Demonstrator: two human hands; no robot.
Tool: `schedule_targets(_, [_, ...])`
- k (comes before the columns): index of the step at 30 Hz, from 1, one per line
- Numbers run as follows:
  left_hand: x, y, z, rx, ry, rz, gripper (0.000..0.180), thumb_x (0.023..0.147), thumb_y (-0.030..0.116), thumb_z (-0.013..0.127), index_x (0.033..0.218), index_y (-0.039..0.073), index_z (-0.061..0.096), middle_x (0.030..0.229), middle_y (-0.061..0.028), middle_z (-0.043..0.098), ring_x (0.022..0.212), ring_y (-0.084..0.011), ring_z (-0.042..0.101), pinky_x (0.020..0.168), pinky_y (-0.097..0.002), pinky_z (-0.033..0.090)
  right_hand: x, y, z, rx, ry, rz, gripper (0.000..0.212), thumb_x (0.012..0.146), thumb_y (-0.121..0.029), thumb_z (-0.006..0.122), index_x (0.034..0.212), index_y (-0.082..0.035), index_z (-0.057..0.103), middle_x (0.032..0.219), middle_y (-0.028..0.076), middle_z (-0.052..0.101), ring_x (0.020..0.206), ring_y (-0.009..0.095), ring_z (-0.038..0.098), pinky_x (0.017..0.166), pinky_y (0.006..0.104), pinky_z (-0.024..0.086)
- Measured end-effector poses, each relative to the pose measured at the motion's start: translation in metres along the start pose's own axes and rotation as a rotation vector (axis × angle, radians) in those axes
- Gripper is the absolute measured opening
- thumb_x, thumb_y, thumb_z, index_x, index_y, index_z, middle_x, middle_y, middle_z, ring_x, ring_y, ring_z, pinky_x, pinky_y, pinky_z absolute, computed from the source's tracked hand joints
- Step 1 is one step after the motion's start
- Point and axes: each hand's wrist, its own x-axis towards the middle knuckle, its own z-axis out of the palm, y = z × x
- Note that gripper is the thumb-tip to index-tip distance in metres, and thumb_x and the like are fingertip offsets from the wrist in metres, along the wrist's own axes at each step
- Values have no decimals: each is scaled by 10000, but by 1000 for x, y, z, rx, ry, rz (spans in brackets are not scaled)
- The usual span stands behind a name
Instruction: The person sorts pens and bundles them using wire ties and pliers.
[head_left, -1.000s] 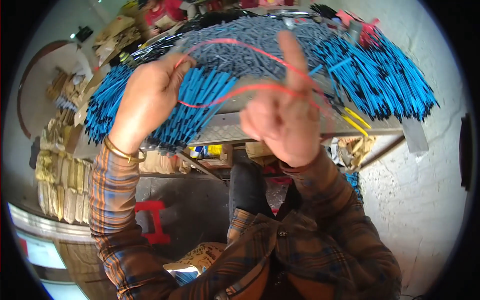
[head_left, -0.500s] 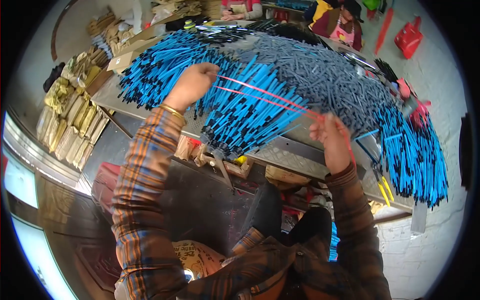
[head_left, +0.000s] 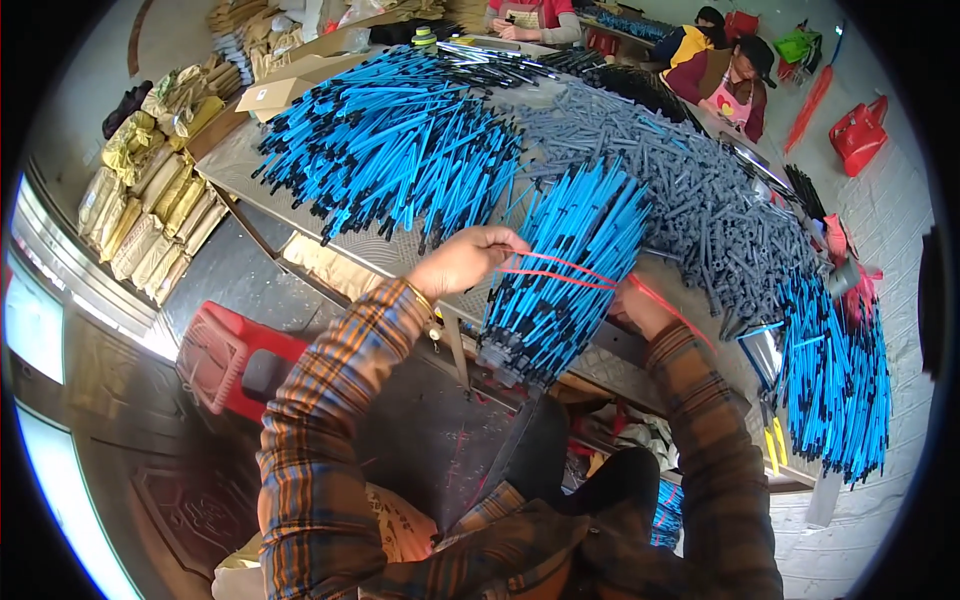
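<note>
Bundle of blue rods [head_left: 565, 270], gathered off the heap and standing tilted at the near edge of the table [head_left: 330, 240], black tips fanned upward and butt ends hanging just below the edge. Girdled now at the waist by a red string [head_left: 560, 272] in a couple of turns, drawn taut. Left hand [head_left: 465, 262] pressed against the bundle's left side, fingers curled shut, pinching the string's end. Right hand [head_left: 640, 305] tucked against the right side, mostly hidden behind the rods (fingers not readable, so no telling whether clenched or loose), with a tail of string trailing back along the wrist. Judged from this: wrapping well on, binding pulled snug but no knot visible. Half a second ago, a different picture: hands wide apart, string stretched long and straight across the rods, not yet round anything. A second ago, right hand raised near the camera with the string looped over a finger. Since then, hands closed in and slack taken up. Around it, a large heap of loose blue rods [head_left: 390, 130], grey pieces [head_left: 690, 190] and a red stool [head_left: 225, 355].
</note>
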Motion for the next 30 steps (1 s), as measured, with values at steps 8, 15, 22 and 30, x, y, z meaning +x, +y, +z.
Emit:
schedule_targets(8, [11, -27, 21, 277, 621, -103, 281, 829, 108, 478, 1088, 5, 512, 925, -213, 604, 861, -368, 576, 750, -394, 464, 1, -2, 0, -21, 27, -60, 321, 927, -313, 411, 841, -25, 524, 699, 86, 606, 570, 172, 609, 458, 281, 452])
schedule_targets(15, [26, -17, 14, 467, 377, -300, 307, 858, 158, 422, 1085, -21, 527, 1000, -268, 566, 905, -414, 537, 757, -394, 462, 7, 9, -9, -41, 30, -57, 325, 927, -319, 415, 838, -25, 520, 698, 92, 611, 571, 175, 612, 470, 288, 466])
schedule_targets(22, [33, -29, 18, -60, 239, -287, 297, 815, 201, 503, 1008, -9, 587, 971, -241, 591, 875, -363, 585, 760, -369, 468, 9, -1, -3, 120, -4, -25, 298, 919, -301, 420, 898, -37, 556, 769, 95, 628, 636, 187, 620, 546, 307, 487])
schedule_targets(30, [17, 17, 36, 375, 212, 114, 278, 831, 149, 461, 1019, -18, 582, 908, -177, 638, 811, -266, 620, 733, -345, 483, -28, -27, 19, 468, -98, 26, 307, 907, -309, 437, 1051, -83, 585, 948, 100, 644, 804, 204, 626, 722, 359, 491])
